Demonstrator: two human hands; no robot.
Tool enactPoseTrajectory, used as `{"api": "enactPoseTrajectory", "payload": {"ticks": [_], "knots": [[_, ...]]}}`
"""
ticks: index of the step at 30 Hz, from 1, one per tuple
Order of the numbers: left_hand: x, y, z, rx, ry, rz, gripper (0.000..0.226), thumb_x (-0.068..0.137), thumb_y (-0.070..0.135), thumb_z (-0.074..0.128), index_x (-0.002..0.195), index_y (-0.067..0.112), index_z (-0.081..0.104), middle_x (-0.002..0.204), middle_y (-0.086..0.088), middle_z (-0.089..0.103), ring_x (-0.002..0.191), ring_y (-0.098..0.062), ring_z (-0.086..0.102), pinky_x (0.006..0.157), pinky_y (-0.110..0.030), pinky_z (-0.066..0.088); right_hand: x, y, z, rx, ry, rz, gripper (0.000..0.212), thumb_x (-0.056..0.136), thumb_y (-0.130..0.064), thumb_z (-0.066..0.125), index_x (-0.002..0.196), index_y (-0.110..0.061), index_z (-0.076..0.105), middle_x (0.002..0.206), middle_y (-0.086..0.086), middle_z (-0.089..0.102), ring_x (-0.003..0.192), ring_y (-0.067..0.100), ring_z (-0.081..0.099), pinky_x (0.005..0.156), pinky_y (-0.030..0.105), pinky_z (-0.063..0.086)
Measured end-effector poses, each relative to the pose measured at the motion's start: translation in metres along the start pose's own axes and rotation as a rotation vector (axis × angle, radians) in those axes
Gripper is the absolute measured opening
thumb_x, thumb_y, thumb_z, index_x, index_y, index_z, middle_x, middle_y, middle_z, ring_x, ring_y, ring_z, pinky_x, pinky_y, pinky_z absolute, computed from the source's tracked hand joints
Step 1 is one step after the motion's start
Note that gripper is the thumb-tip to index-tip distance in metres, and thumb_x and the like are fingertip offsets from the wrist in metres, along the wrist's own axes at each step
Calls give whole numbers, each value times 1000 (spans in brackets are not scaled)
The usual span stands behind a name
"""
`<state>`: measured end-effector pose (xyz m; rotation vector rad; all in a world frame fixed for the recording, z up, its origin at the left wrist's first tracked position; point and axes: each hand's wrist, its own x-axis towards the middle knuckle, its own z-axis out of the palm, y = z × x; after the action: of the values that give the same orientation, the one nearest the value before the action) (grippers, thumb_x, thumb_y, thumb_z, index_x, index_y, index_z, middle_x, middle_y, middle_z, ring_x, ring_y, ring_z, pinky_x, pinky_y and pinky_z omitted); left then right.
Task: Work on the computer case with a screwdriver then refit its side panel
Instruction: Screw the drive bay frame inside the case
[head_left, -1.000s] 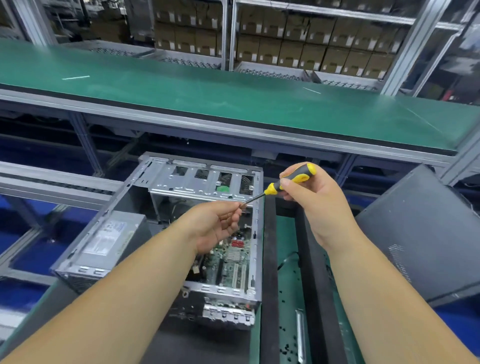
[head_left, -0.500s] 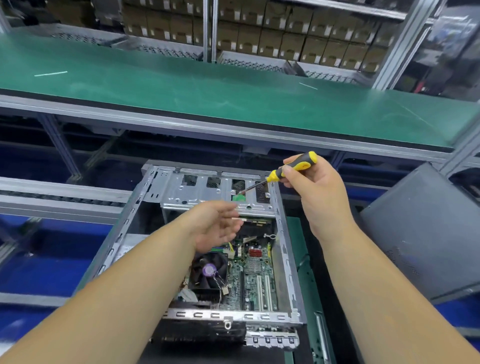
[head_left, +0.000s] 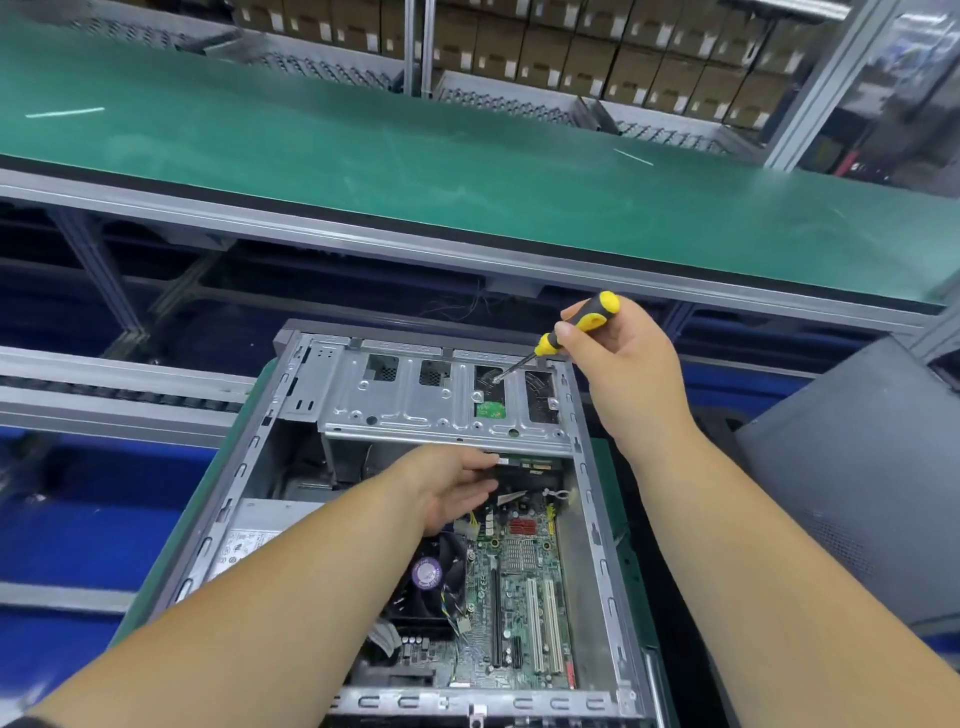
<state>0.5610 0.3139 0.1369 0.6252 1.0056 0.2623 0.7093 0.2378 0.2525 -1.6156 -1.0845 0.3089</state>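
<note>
1. The open grey metal computer case (head_left: 597, 525) lies on its side in front of the person, green motherboard (head_left: 524, 597) exposed.
2. Right hand (head_left: 623, 374) pinches the yellow-and-black-handled screwdriver (head_left: 563, 335), tip down at a cut-out in the silver metal drive cage (head_left: 415, 400).
3. Left hand (head_left: 452, 493) reaches under the cage, fingers relaxed, holding nothing.
4. The dark grey side panel (head_left: 852, 483) rests to the right, off the case.

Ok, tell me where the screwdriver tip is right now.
In the head view, the screwdriver, gripped by the right hand, points its tip into a cutout of the metal drive cage at the computer case's far right.
</note>
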Motion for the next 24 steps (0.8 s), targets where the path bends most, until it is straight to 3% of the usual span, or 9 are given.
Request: {"api": "enactPoseTrajectory", "payload": {"ticks": [5,10,16,24], "knots": [[8,-1,-9,-73,-77,-4,28,84,-1,70,109,-6,59,108,-20,69,91,-27,73,74,-31,61,13,9,14,-64,-40,23,5,89,-32,67,92,-31,65,90,-10,72,90,7,69,88,42,55],[13,-2,-8,-87,-76,-2,23,84,-6,68,105,-8,60,97,-20,73,88,-28,73,69,-28,61,24,16,24,-104,-60,55,5,89,-32,68,92,-32,64,90,-10,72,89,8,68,87,42,55],[12,0,-8,-97,-75,-10,22,84,-7,67,105,-9,61,93,-20,73,87,-28,73,62,-24,59,30,20,31,-164,-92,47,4,89,-33,67,91,-33,64,84,-19,69,82,-3,64,79,31,55],[13,0,-7,-112,-82,-22,22,84,-7,66,106,-9,60,98,-20,72,87,-27,74,67,-26,61,32,17,36,-196,-135,50,7,91,-31,67,93,-25,64,85,-11,69,80,0,64,72,24,49]]}}
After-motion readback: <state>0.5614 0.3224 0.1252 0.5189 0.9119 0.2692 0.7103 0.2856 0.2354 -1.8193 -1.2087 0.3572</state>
